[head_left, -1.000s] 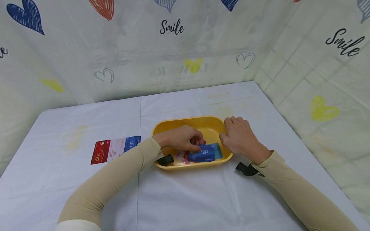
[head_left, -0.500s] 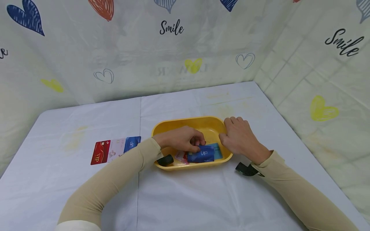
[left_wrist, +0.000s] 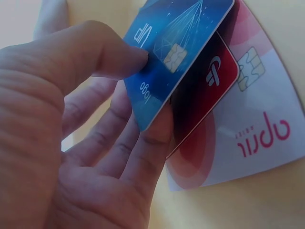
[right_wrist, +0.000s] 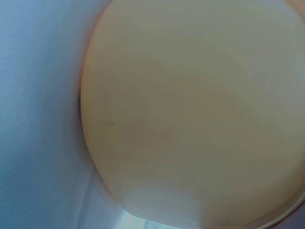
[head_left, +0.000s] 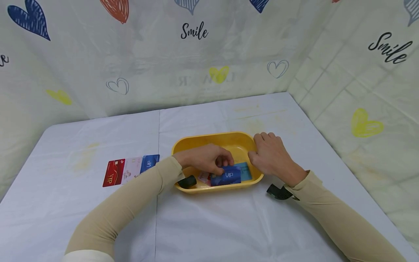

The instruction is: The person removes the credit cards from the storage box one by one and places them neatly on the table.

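Observation:
Inside the yellow plastic tray (head_left: 209, 139), my left hand (head_left: 207, 156) pinches a blue VIP card (head_left: 230, 177). The left wrist view has the thumb on the printed face of that blue card (left_wrist: 178, 43), with fingers behind it. Just under it sits a red card (left_wrist: 202, 90), overlapping a white-and-pink card (left_wrist: 267, 105). A teal card (head_left: 246, 172) lies at the blue card's right. My right hand (head_left: 271, 154) grips the tray's right rim with curled fingers. The right wrist view is filled mostly by the tray's blurred wall (right_wrist: 190, 105); no fingers show there.
Left of the tray, a red VIP card (head_left: 114, 172), a pale pink card (head_left: 131, 169) and a blue VIP card (head_left: 149, 162) lie in a row on the white tablecloth (head_left: 203, 225). The left sleeve (head_left: 124, 207) partly covers them. A patterned curtain (head_left: 147, 54) stands behind.
The blue card in my left hand has shifted slightly left and down, and the fingertips have spread a little to the right. The right hand and tray stay put.

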Tool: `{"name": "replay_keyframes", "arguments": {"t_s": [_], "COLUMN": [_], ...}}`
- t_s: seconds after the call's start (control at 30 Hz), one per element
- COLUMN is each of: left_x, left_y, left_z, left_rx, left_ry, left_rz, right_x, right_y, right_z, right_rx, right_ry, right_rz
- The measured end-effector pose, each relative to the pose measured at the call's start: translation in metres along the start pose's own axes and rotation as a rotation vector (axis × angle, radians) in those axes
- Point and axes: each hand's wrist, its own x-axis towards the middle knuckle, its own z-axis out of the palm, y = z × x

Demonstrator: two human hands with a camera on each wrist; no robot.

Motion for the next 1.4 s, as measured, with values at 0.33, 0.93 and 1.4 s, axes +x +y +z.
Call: {"name": "replay_keyframes", "arguments": {"t_s": [0.33, 0.93, 1.4], "left_x": [0.000, -0.002, -0.009], "left_y": [0.000, 0.005, 0.011], "left_z": [0.000, -0.001, -0.004], "left_rx": [0.013, -0.012, -0.028], "left_ry": [-0.028, -0.048, -0.031], "left_rz": [0.031, 0.042, -0.004], "right_x": [0.000, 0.000, 0.000], "right_y": [0.001, -0.001, -0.001], "right_z": [0.001, -0.001, 0.000], "right_rx": [-0.004, -0.015, -0.024], "right_ry": [0.005, 0.004, 0.019], "right_rz": [-0.009, 0.000, -0.008]}}
